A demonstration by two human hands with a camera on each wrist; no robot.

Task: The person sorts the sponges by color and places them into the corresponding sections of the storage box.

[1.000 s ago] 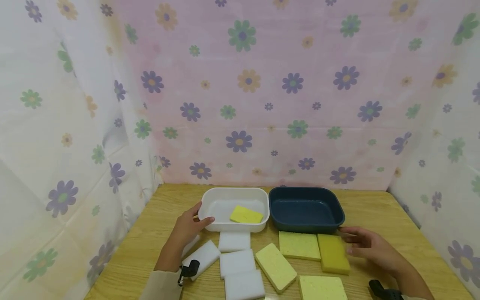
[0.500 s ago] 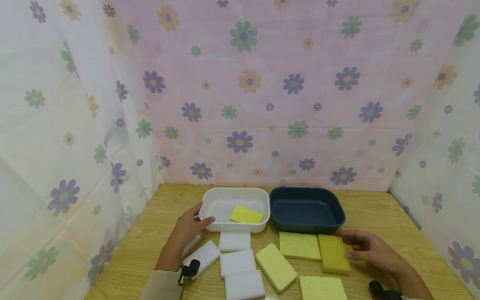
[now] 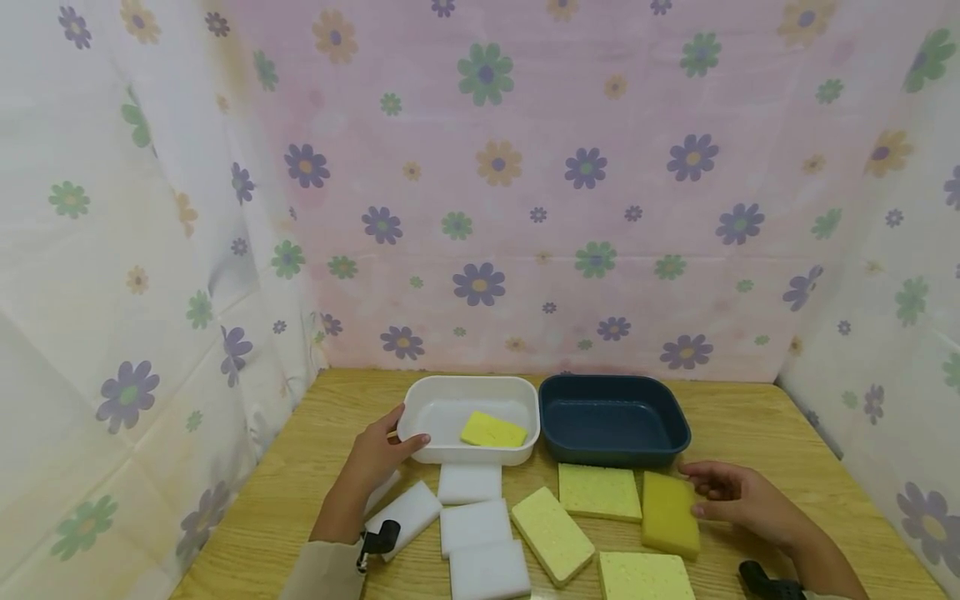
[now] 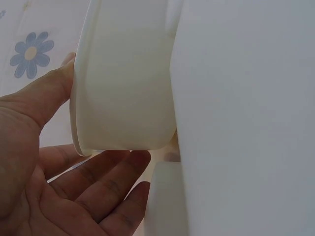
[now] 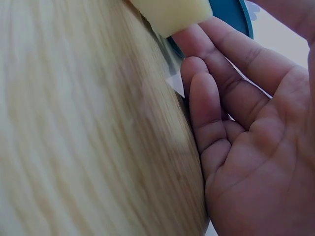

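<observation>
My left hand (image 3: 375, 454) grips the left end of a white plastic basin (image 3: 468, 454), with the thumb over its rim. In the left wrist view, the fingers (image 4: 110, 189) lie along the basin's outer wall (image 4: 123, 88). One bright yellow sponge (image 3: 492, 429) lies inside the basin. My right hand (image 3: 742, 504) holds the right edge of a darker yellow sponge (image 3: 670, 512) between thumb and curled fingers. From the right wrist, the fingertips (image 5: 189, 39) show right at the sponge's edge (image 5: 172, 14). A dark blue basin (image 3: 611, 457) stands just behind this sponge.
Pale yellow sponges lie on the wooden table (image 3: 780, 433), among them one flat sponge (image 3: 598, 492) and one slanted sponge (image 3: 552, 535). Several white sponges (image 3: 476, 527) lie in front of the white basin. A flowered curtain (image 3: 555, 192) surrounds the table's back and sides.
The darker yellow sponge has shifted slightly right and toward me at my right hand, opening a narrow gap beside the pale sponge. My left hand has stayed on the white basin.
</observation>
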